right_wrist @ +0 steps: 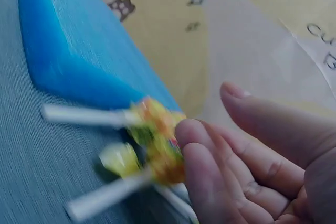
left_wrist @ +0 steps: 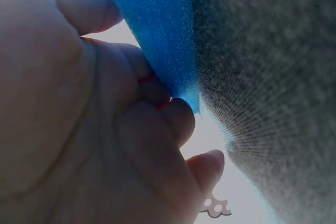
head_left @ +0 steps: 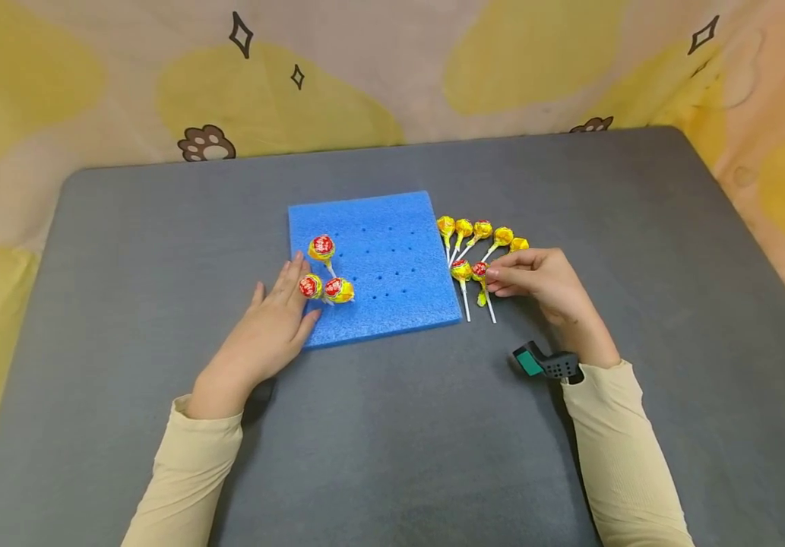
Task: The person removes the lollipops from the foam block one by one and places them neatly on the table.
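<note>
A blue foam board [head_left: 378,216] with rows of small holes lies on the table. Three lollipops in yellow and red wrappers, one of them the upper lollipop [head_left: 321,246], stand at its left part, sticks down. My left hand [head_left: 262,327] rests along the board's left edge, fingers extended; the left wrist view shows its fingers [left_wrist: 178,121] against the foam's side. Right of the board, my right hand [head_left: 542,281] reaches to a lollipop [right_wrist: 165,163] lying on the table. Its fingertips are at the candy head, while the thumb [right_wrist: 262,111] stands apart from them.
More lollipops, such as a yellow one [head_left: 482,229], lie fanned out beside the board's right edge. Another lollipop [head_left: 461,270] lies just left of the one at my right hand. The grey table [head_left: 392,456] meets a patterned cloth [head_left: 365,68] behind.
</note>
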Tool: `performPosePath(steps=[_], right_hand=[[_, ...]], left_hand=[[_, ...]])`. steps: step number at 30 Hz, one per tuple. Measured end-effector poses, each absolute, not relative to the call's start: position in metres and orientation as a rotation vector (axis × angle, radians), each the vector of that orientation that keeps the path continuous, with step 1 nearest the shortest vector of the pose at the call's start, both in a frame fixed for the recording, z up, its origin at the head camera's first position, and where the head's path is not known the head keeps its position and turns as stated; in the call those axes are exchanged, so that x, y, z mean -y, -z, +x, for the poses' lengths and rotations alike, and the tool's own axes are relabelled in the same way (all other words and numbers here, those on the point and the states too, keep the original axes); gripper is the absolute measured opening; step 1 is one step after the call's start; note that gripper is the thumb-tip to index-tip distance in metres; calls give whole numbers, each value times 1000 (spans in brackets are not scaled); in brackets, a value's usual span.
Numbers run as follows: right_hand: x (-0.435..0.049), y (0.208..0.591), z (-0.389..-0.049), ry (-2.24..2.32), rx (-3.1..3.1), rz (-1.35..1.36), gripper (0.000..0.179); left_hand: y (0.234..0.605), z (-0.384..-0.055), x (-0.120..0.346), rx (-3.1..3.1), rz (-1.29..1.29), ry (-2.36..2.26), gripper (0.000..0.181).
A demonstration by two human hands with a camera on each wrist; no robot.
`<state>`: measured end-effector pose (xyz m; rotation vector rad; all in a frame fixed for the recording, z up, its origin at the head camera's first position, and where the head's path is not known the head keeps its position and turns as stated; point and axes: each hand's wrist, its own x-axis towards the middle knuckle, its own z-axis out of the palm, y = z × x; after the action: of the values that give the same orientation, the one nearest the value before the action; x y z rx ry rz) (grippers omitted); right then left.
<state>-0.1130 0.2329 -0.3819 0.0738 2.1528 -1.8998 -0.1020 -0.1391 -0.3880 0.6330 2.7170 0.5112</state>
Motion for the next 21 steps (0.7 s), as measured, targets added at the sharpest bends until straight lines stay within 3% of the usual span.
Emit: performPosePath(steps=[7,21], right_hand=[[-207,384,-116,1887,-2184,-105,28],[-196,374,-116,1914,-2193,-73,27]], left_hand=[[390,-102,137,-2727,644,-516,67],[387,-101,138,-2730,631,-507,68]])
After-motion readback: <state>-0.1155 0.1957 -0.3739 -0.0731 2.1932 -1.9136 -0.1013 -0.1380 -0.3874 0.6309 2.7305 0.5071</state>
